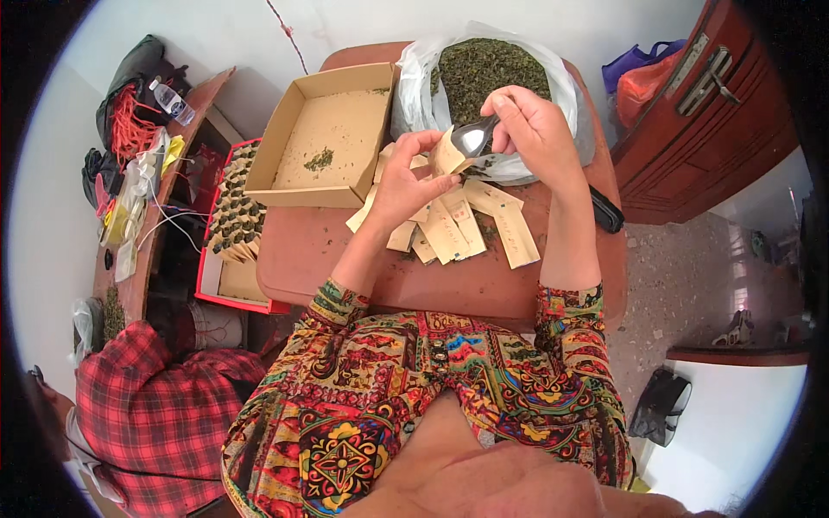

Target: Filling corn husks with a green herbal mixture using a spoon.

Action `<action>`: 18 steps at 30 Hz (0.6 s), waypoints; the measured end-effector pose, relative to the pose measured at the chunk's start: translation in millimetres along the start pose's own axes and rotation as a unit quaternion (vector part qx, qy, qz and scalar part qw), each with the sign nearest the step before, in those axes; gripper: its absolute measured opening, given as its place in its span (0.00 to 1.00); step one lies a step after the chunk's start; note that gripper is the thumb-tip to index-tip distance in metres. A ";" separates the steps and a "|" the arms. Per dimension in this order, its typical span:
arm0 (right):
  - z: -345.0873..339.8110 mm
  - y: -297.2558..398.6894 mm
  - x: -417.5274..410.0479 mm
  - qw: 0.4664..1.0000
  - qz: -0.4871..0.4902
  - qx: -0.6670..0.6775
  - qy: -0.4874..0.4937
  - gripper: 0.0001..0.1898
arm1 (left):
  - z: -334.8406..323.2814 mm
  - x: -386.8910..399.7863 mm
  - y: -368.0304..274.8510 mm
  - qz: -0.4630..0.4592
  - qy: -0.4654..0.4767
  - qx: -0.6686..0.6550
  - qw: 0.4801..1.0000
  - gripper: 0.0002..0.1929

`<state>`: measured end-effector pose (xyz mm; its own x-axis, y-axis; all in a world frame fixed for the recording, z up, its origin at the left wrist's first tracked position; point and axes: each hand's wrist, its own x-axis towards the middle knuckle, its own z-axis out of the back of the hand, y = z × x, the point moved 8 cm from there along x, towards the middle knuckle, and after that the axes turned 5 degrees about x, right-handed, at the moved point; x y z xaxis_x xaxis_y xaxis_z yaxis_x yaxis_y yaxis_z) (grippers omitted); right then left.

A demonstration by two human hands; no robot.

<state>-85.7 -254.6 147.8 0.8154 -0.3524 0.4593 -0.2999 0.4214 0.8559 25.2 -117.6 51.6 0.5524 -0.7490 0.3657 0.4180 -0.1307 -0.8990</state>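
Between the fingers of my left hand (pixel 409 178) is a small tan paper packet (pixel 448 154), its mouth spread. My right hand (pixel 528 133) grips a metal spoon (pixel 473 138), whose bowl is at the packet's mouth. Whether the bowl carries anything I cannot tell. Behind my right hand a clear plastic bag (pixel 414 81) holds a heap of dried green leaves (pixel 489 68). Several more tan paper packets (pixel 447 230), some bearing writing, lie overlapped on the reddish table (pixel 311 259) under and beside my hands.
Left of the bag stands a shallow cardboard box (pixel 301 152) with leaf crumbs inside. A red-edged box (pixel 201 272) beside the table holds rows of filled packets (pixel 236 201). A dark object (pixel 605 210) lies at the table's right edge. A person in a checked shirt (pixel 155 421) sits at lower left.
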 end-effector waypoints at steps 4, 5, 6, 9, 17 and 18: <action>-1.3 -10.8 3.1 0.998 -0.043 0.038 0.013 0.15 | -0.4 -3.7 -0.8 0.002 0.002 0.012 1.000 0.29; -3.6 -16.2 3.9 0.996 -0.068 0.060 0.022 0.15 | 0.8 -4.3 -2.6 -0.009 -0.010 0.044 0.999 0.28; -2.7 -18.9 4.7 0.996 -0.069 0.059 0.019 0.15 | -0.2 -3.8 -4.4 -0.021 -0.017 0.074 0.997 0.27; -8.6 -34.5 7.5 0.987 -0.108 0.112 0.039 0.15 | -0.2 -2.6 0.4 -0.027 -0.023 0.074 0.997 0.25; 1.2 -14.5 3.7 0.999 -0.034 0.032 -0.028 0.16 | 0.1 -1.3 20.8 0.068 -0.034 -0.007 0.997 0.27; 1.6 -15.2 3.4 0.998 -0.035 0.031 -0.029 0.16 | -0.4 -0.5 24.4 0.085 -0.037 -0.017 0.996 0.28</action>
<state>-79.2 -263.5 136.8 0.8056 -0.4288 0.4088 -0.2742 0.3418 0.8989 34.8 -120.7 29.5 0.6654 -0.7123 0.2234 0.2903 -0.0287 -0.9565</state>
